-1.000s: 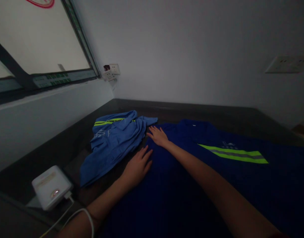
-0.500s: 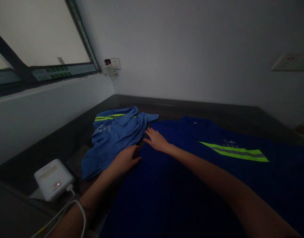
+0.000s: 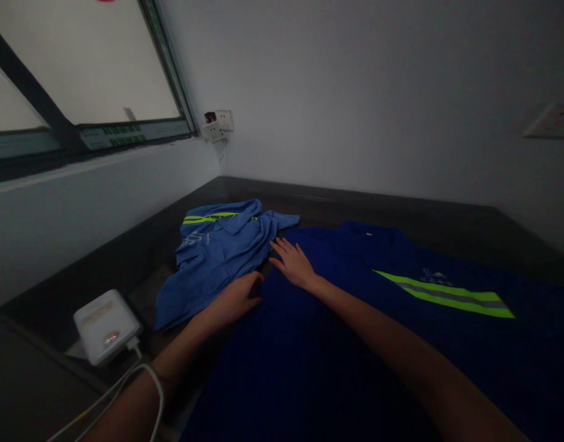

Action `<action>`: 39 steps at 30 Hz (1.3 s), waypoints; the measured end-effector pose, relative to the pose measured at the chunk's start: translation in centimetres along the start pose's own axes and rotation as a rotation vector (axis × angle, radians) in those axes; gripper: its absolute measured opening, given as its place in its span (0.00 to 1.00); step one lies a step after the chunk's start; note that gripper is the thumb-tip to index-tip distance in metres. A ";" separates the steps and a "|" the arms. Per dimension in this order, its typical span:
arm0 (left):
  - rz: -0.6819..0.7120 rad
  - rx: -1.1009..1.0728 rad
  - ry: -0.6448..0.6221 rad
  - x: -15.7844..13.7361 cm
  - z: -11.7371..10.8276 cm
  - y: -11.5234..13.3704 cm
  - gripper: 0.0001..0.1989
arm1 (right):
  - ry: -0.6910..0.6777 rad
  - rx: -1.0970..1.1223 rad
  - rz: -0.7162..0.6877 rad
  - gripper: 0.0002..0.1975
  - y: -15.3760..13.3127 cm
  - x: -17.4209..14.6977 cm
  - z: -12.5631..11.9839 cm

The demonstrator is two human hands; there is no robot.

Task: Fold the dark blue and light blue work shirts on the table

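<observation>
A dark blue work shirt point(image 3: 346, 344) with a yellow-green and grey reflective stripe lies spread out before me, its collar towards the wall. My right hand point(image 3: 294, 264) rests flat on its upper left part, fingers stretched out. At the shirt's left edge is my left hand point(image 3: 240, 298), thumb and fingers apart with a gap between them; whether the fingertips touch the cloth is hard to see. Just beyond it lies a lighter blue work shirt point(image 3: 217, 252), loosely crumpled, with a yellow-green stripe and white lettering.
On the left stands a white box-shaped device point(image 3: 107, 328) with a white cable point(image 3: 148, 371) running past my left forearm. The dark tabletop point(image 3: 309, 199) meets a white wall at the back. Sockets point(image 3: 217, 126) sit in the corner beside a window point(image 3: 102, 67).
The view has swung slightly left, so things sit a little further right. The fingers of my right hand have spread a bit more; both hands stay at nearly the same place on the shirt.
</observation>
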State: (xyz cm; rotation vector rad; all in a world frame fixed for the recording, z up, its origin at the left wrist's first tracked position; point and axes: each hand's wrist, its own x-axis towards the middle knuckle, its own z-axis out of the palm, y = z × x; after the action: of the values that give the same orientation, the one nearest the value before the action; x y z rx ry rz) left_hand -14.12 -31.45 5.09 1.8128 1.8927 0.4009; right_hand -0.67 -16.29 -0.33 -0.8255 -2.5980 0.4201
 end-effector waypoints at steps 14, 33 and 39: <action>-0.067 0.175 0.106 0.4 1.3 0.1 0.08 | -0.171 0.031 -0.215 0.32 -3.4 -7.2 -0.7; -0.084 0.242 0.125 0.2 1.1 0.2 0.11 | 0.008 0.135 -0.092 0.04 -5.3 -6.6 -2.9; -0.096 0.288 0.120 0.4 1.3 -0.1 0.11 | -0.054 0.151 -0.155 0.01 -5.0 -6.6 -2.0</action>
State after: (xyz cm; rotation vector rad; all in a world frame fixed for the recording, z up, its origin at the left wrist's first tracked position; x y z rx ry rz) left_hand -13.54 -31.19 3.89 1.9030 2.2053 0.2156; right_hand 2.73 -23.83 1.66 -0.5659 -2.6177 0.5921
